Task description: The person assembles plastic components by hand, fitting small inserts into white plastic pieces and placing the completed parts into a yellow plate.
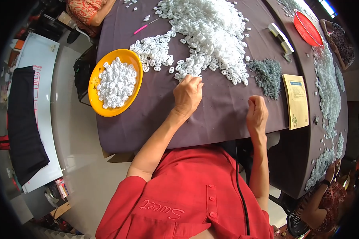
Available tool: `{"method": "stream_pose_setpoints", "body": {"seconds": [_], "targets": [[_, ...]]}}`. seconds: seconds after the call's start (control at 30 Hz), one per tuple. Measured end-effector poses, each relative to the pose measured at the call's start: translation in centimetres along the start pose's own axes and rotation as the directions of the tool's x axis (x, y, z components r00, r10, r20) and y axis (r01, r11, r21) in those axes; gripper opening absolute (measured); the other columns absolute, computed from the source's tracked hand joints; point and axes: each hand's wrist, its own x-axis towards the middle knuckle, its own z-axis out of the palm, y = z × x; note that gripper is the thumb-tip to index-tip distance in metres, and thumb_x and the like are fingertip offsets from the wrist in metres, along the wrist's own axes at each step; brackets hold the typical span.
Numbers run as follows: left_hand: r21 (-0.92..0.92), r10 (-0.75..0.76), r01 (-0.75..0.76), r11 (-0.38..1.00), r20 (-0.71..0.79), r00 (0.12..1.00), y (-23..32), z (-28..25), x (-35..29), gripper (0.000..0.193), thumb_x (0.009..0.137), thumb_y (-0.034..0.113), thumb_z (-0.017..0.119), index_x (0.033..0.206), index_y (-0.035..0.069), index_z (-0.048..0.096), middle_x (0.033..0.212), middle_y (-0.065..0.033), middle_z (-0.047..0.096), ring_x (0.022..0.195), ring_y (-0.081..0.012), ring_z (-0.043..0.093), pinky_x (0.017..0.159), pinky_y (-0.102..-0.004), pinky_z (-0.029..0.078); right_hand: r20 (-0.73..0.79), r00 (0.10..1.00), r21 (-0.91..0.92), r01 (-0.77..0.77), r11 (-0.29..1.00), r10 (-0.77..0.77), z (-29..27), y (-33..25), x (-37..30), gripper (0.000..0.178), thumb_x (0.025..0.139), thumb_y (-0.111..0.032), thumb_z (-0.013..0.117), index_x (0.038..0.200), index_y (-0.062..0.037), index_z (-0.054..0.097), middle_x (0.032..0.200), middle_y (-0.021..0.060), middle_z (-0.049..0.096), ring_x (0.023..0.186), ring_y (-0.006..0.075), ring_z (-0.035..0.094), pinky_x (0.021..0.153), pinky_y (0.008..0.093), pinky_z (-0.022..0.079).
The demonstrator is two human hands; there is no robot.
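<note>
White plastic pieces (211, 32), small and oval with openings, form a large heap on the cloth-covered worktop (227, 119), running from the far edge towards the middle. Left hand (188, 95): fingers bent, tips down at the heap's near end — whether a piece is pinched cannot be told. Right hand (257, 113): fingers curled in towards the thumb, near the worktop's near edge, well apart from the heap; its contents, if any, are hidden.

A yellow bowl (103, 111) sits at the left edge, holding loose pieces (116, 83) of the same kind. Just beside it is a smaller heap (153, 49); a pink-handled tool (140, 29) lies beyond, nearer the far edge. Towards the right edge are grey scraps (268, 75) (fibrous or shredded in appearance) and, at the near right corner, a tan booklet (295, 101). One co-worker (83, 12) is partly visible past the left edge — patterned clothing, bent arm.
</note>
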Motion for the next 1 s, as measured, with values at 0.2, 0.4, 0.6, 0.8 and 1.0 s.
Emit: {"method": "stream_pose_setpoints", "body": {"seconds": [0.2, 0.4, 0.6, 0.8, 1.0], "targets": [[0.064, -0.06, 0.054, 0.997, 0.096, 0.994, 0.9, -0.3, 0.5, 0.011, 0.072, 0.008, 0.068, 0.08, 0.006, 0.061, 0.078, -0.0096, 0.057, 0.072, -0.0283, 0.058, 0.062, -0.0381, 0.047, 0.052, 0.998, 0.149, 0.016, 0.989, -0.024, 2.1, -2.0, -1.5, 0.008, 0.08, 0.002, 0.052, 0.087, -0.0014, 0.05, 0.08, 0.0145, 0.052, 0.073, 0.0321, 0.054, 0.064, 0.0363, 0.044], [-0.128, -0.031, 0.04, 0.991, 0.069, 0.997, 0.7, -1.2, -1.2, 0.01, 0.071, 0.002, 0.066, 0.076, 0.003, 0.057, 0.07, -0.0116, 0.056, 0.063, -0.0303, 0.057, 0.057, -0.0376, 0.045, 0.122, 0.984, 0.329, 0.082, 0.941, -0.128, 3.9, -4.6, -1.5, 0.01, 0.079, 0.003, 0.052, 0.087, -0.0022, 0.051, 0.079, 0.0141, 0.052, 0.072, 0.032, 0.054, 0.063, 0.0362, 0.044], [-0.61, -0.411, 0.615, 0.499, 0.458, 0.788, 2.1, -0.7, -3.5, 0.005, 0.078, 0.002, 0.065, 0.078, 0.0, 0.06, 0.067, -0.002, 0.06, 0.057, -0.0071, 0.058, 0.051, -0.0224, 0.051, 0.227, 0.972, 0.429, -0.158, 0.889, 0.063, 5.0, -4.6, -2.0, 0.006, 0.083, 0.002, 0.053, 0.086, -0.0021, 0.056, 0.071, 0.0045, 0.056, 0.061, 0.0104, 0.051, 0.057, 0.0237, 0.043], [-0.701, -0.399, 0.627, 0.34, 0.496, 0.771, 1.1, -1.6, -4.3, 0.009, 0.082, 0.002, 0.06, 0.09, -0.002, 0.062, 0.078, -0.0071, 0.064, 0.065, -0.0114, 0.062, 0.057, -0.025, 0.054, 0.365, 0.914, 0.629, -0.381, 0.677, 0.176, 5.9, -5.4, -1.6, 0.009, 0.083, 0.0, 0.056, 0.091, -0.0028, 0.057, 0.075, 0.0023, 0.059, 0.067, 0.0078, 0.056, 0.059, 0.0203, 0.047], [-0.712, -0.36, 0.629, 0.311, 0.525, 0.772, 0.9, -1.2, -4.0, 0.009, 0.082, 0.0, 0.06, 0.092, 0.0, 0.059, 0.08, -0.0063, 0.064, 0.068, -0.0113, 0.062, 0.059, -0.0241, 0.054, 0.416, 0.885, 0.677, -0.454, 0.579, 0.208, 5.8, -5.2, -1.4, 0.013, 0.082, 0.002, 0.058, 0.093, -0.002, 0.057, 0.08, 0.0026, 0.06, 0.071, 0.0084, 0.059, 0.062, 0.021, 0.049]]}}
